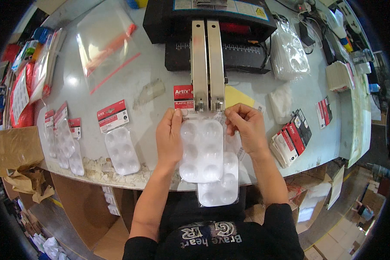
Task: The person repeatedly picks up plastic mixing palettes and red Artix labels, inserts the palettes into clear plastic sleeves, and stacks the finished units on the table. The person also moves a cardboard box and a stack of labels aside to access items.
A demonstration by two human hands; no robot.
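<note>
Two parallel metal arms of a black stapling machine [209,65] reach toward me over the table edge. Under their tips is a red and white header card [183,96], with a white mixing palette [202,151] in a clear bag below it. My left hand [170,136] is closed on the palette's upper left side, thumb on top. At the upper right corner, my right hand [247,128] pinches the bag's edge; its fingertips partly hide it. Another bagged white palette [219,190] lies underneath, jutting past the table edge.
Carded palettes lie at left: one single palette [122,149] and an overlapping group [65,143]. Header cards [291,138] are stacked at right, near a pile of clear bags [288,52]. Flat clear bags [104,39] lie far left. Cardboard boxes [84,208] stand below the table.
</note>
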